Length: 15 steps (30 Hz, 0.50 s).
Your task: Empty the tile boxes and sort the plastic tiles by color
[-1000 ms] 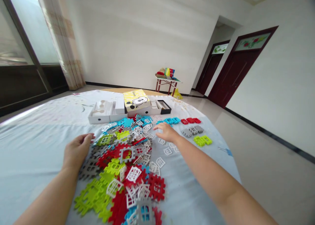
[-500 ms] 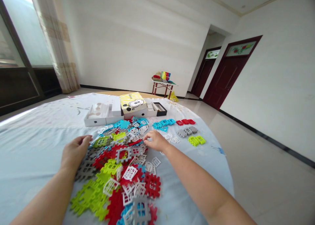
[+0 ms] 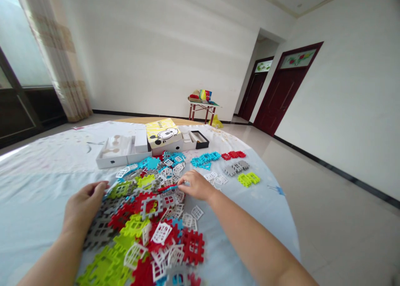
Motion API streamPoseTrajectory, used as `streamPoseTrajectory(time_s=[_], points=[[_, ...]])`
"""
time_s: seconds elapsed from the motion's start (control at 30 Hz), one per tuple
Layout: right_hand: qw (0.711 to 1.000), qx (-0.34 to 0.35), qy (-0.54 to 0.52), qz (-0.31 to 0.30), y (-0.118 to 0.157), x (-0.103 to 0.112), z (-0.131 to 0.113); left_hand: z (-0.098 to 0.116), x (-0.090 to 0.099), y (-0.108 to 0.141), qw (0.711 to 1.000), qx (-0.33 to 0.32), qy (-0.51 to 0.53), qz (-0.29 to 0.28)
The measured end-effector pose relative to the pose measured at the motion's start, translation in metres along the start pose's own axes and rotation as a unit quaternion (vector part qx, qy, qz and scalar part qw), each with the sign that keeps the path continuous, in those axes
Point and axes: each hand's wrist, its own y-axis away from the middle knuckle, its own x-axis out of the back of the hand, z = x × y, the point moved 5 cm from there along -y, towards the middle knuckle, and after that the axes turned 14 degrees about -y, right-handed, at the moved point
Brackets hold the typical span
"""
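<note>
A long heap of interlocking plastic building pieces in lime green (image 3: pixel 104 263), red (image 3: pixel 193 246), grey (image 3: pixel 99 232) and blue (image 3: pixel 152 163) lies in the middle, mixed with small white window frames (image 3: pixel 161 232). At the heap's left edge rests my left hand (image 3: pixel 86 200), fingers curled together; what lies under its fingertips is hidden. On the heap's right side my right hand (image 3: pixel 196 184) pinches the end of a thin blue building piece (image 3: pixel 170 188), seen edge-on beside a red one.
Sorted groups sit to the right: blue pieces (image 3: pixel 206 158), red pieces (image 3: pixel 233 155), grey pieces (image 3: pixel 236 168), green pieces (image 3: pixel 249 179) and white frames (image 3: pixel 215 178). Behind the heap stand a white open box (image 3: pixel 111 161), a yellow cartoon box (image 3: pixel 164 136) and a black-edged tray (image 3: pixel 203 144). A cloth (image 3: pixel 40 194) covers the round table.
The view has shifted slightly, so the heap and boxes sit a little further left. My right hand stays at the heap's right side, where a blue piece now shows at its fingertips.
</note>
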Motion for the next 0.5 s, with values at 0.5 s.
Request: streamPoseTrajectory(time_s=[0.5], points=[[0.982,-0.101,0.066,0.146,0.038,0.099,0.085,0.001,0.000,-0.002,0.999,-0.012,-0.031,0.011]])
